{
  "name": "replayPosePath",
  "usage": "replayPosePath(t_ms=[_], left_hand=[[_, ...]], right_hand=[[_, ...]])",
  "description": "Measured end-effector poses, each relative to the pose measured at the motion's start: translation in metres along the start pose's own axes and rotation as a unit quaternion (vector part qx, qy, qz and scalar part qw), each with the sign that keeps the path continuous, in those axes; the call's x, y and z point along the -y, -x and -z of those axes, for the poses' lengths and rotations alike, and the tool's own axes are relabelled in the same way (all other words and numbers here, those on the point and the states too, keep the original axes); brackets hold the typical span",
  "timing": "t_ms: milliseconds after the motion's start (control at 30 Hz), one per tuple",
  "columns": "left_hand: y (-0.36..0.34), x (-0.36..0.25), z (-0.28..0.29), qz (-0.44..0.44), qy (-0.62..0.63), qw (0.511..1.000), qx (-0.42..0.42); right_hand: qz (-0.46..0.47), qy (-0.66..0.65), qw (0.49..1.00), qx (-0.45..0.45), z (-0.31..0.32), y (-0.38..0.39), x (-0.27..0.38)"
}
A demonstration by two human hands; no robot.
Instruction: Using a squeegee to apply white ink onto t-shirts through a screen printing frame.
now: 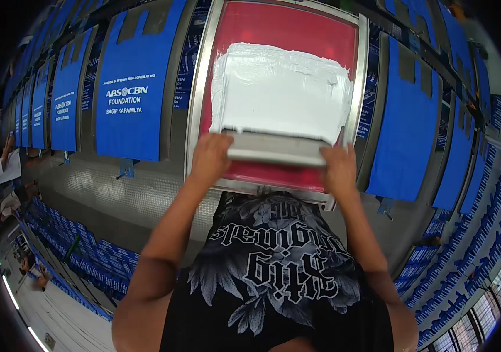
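A screen-printing frame (199, 88) with metal sides and a red mesh (285, 26) lies straight in front of me. White ink (280, 88) covers much of the mesh, thick and ridged along its far and side edges. Across the near part of the mesh lies a wide squeegee (280, 148) with a pale metal holder. My left hand (212, 157) is closed round its left end, and my right hand (338, 167) grips its right end. The squeegee's lower edge, where it meets the mesh, is blurred.
Blue bag panels (130, 88) with white print lie on boards to the left; plain blue panels (403, 117) lie to the right. Racks of blue pieces (80, 252) stand below on both sides. A person in white (5, 170) is at the far left.
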State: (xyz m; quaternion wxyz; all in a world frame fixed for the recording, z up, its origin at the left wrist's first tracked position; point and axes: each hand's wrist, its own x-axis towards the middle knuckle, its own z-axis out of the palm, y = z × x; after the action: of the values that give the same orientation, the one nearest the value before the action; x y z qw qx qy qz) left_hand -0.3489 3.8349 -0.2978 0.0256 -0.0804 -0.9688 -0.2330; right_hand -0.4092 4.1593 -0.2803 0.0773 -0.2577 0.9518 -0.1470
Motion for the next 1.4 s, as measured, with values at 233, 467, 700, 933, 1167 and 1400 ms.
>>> replayPosePath(t_ms=[233,467,700,933,1167,1400], left_hand=[[-0.185,0.035,0.029,0.095,-0.025,0.993,0.071],[0.02,-0.012,0.01,0.032,0.015,0.998,0.061],[-0.18,0.033,0.03,0.056,-0.055,0.996,0.044],[-0.062,0.005,0.041,0.1,0.002,0.984,0.151],[-0.085,0.019,0.012,0.034,-0.01,0.998,0.051],[-0.227,0.037,0.048,0.096,-0.038,0.986,0.13]], right_hand=[[-0.036,0.115,0.99,0.07,0.037,-0.168,-0.057],[-0.068,-0.048,0.992,0.099,0.01,0.018,0.018],[-0.017,0.086,0.995,0.036,0.033,-0.163,-0.055],[-0.038,0.049,0.99,0.124,0.043,-0.045,-0.003],[-0.051,0.043,0.995,0.069,0.008,-0.063,-0.019],[-0.018,0.027,0.994,0.105,0.058,-0.207,-0.077]])
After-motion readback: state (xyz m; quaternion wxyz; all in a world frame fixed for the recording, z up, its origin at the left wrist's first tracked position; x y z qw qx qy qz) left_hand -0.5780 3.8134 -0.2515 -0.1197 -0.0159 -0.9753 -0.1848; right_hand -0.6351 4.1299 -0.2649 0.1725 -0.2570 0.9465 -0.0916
